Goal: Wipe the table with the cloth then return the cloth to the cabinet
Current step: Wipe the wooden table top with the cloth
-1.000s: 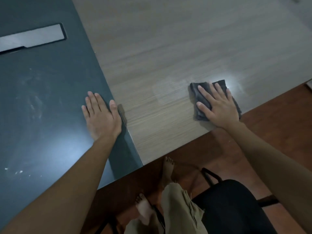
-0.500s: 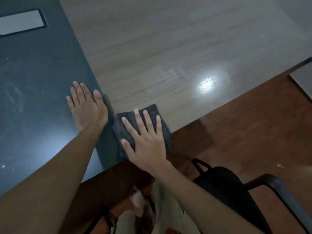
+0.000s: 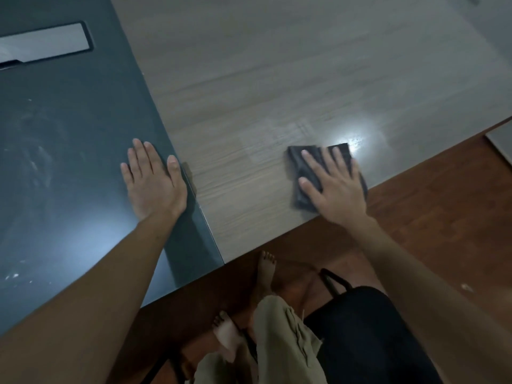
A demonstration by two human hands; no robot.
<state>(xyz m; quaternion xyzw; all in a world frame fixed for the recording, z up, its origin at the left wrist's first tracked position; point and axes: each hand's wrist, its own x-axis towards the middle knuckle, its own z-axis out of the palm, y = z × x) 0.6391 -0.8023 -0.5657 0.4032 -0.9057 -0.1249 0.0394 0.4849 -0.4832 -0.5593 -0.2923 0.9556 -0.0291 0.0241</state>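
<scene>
A folded dark grey cloth [image 3: 300,173] lies on the light wood-grain part of the table [image 3: 277,92], close to its near edge. My right hand [image 3: 336,187] lies flat on top of the cloth, fingers spread, pressing it onto the wood. My left hand [image 3: 153,181] rests palm down and empty on the dark grey part of the table [image 3: 69,134], right beside the seam between the two surfaces. No cabinet is in view.
A pale rectangular panel [image 3: 44,45] is set into the dark surface at the far left. A black chair [image 3: 368,333] stands behind the table's near edge, over a red-brown floor [image 3: 443,217]. My legs and bare feet show below.
My right hand has slid the cloth from beside my left hand back to the right along the near edge of the wood surface. My left hand has stayed planted.
</scene>
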